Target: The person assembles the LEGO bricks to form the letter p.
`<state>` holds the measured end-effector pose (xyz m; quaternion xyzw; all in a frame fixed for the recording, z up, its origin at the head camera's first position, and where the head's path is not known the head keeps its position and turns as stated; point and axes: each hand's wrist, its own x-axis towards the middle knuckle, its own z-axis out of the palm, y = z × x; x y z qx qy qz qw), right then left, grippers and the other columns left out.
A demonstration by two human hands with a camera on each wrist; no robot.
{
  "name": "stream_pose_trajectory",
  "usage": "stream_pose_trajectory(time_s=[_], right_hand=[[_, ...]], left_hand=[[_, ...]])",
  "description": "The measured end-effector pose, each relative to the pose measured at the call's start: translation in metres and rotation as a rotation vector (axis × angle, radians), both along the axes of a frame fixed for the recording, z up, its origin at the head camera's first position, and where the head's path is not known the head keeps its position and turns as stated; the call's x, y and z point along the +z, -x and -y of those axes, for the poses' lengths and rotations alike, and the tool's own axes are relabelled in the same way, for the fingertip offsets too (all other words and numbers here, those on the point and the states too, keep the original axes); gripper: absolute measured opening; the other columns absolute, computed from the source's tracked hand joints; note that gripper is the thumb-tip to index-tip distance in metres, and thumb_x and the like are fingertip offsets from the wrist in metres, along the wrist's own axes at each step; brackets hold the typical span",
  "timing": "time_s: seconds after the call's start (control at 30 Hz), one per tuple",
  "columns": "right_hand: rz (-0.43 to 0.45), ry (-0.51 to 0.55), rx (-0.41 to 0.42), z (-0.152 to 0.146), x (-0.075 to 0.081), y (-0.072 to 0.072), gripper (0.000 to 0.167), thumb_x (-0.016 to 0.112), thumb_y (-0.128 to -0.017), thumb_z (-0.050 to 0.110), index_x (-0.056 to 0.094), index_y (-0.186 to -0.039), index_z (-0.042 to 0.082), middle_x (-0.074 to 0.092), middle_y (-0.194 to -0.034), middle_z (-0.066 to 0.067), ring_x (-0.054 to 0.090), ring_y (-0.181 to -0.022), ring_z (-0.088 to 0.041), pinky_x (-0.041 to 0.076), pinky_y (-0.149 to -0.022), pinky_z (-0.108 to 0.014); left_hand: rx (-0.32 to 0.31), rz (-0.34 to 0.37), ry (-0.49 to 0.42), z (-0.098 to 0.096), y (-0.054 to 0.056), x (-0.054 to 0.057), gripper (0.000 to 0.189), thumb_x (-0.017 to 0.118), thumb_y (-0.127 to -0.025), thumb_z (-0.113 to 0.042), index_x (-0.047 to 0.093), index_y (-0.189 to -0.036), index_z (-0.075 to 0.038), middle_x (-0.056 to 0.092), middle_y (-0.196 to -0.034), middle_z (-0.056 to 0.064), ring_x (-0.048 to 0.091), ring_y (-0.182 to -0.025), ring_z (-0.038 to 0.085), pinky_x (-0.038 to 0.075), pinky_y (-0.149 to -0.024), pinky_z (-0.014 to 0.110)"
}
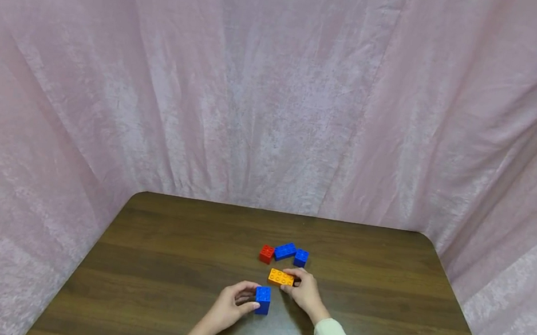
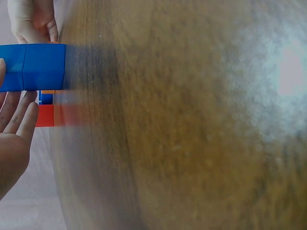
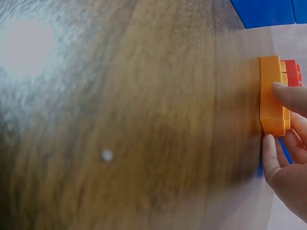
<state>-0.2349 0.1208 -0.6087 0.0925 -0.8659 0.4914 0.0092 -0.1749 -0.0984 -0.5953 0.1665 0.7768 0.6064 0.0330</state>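
Two blue bricks stacked one on the other (image 1: 262, 301) stand upright on the table, and the seam between them shows in the left wrist view. My left hand (image 1: 228, 305) grips this stack from the left, thumb on the near side and fingers behind. Just beyond and to the right lies an orange brick (image 1: 278, 276) with its studs up. My right hand (image 1: 306, 293) holds its right end between thumb and fingers; in the right wrist view the thumb presses on the orange brick's (image 3: 270, 108) side.
Behind the orange brick are a small red brick (image 1: 266, 253), a longer blue brick (image 1: 285, 251) set at an angle, and a small blue brick (image 1: 301, 258). They sit close together on the brown wooden table (image 1: 170, 268). A pink curtain (image 1: 290, 90) hangs past its far edge.
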Motion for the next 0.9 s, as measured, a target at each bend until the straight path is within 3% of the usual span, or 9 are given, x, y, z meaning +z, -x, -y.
stream_pose_trajectory(time_s=[0.17,0.5,0.57,0.8,0.9], right_hand=[[-0.005,-0.01,-0.006,-0.001,0.003,-0.002,0.033,0.078,-0.076,-0.003,0.07,-0.107,0.0,0.065,-0.11,-0.016,0.062,-0.092,-0.026,0.057,-0.074,-0.035],[-0.025,0.012,0.031,-0.006,0.012,-0.005,0.029,0.078,-0.077,0.0,0.07,-0.106,0.0,0.066,-0.106,-0.014,0.062,-0.095,-0.028,0.057,-0.077,-0.037],[-0.011,0.036,0.027,-0.007,0.014,-0.005,0.029,0.078,-0.077,-0.001,0.07,-0.105,0.001,0.066,-0.105,-0.013,0.062,-0.096,-0.028,0.057,-0.079,-0.038],[-0.011,0.111,0.061,-0.012,0.021,-0.005,0.03,0.077,-0.077,-0.003,0.069,-0.106,-0.002,0.065,-0.106,-0.016,0.063,-0.093,-0.029,0.056,-0.083,-0.041],[-0.005,0.134,0.084,-0.014,0.024,-0.006,0.03,0.076,-0.077,-0.004,0.068,-0.107,-0.003,0.064,-0.106,-0.016,0.063,-0.094,-0.029,0.055,-0.085,-0.043]], left_hand=[[-0.001,-0.008,0.004,-0.001,-0.003,0.005,0.03,0.068,-0.084,0.007,0.061,-0.113,0.007,0.065,-0.108,0.024,0.062,-0.102,0.039,0.05,-0.09,0.053],[0.012,0.05,-0.009,0.001,0.001,-0.004,0.031,0.07,-0.085,0.0,0.062,-0.115,-0.001,0.066,-0.111,0.015,0.062,-0.105,0.031,0.051,-0.093,0.047],[0.011,0.044,-0.005,0.0,0.0,0.0,0.031,0.069,-0.085,0.002,0.062,-0.115,0.001,0.066,-0.11,0.018,0.062,-0.104,0.034,0.05,-0.092,0.049],[0.005,0.038,-0.006,-0.002,-0.012,0.03,0.029,0.068,-0.085,0.006,0.061,-0.113,0.007,0.065,-0.108,0.023,0.061,-0.103,0.04,0.048,-0.092,0.055],[0.006,0.039,-0.006,-0.001,-0.01,0.026,0.03,0.069,-0.085,0.004,0.061,-0.114,0.005,0.065,-0.109,0.021,0.062,-0.103,0.037,0.048,-0.092,0.054]])
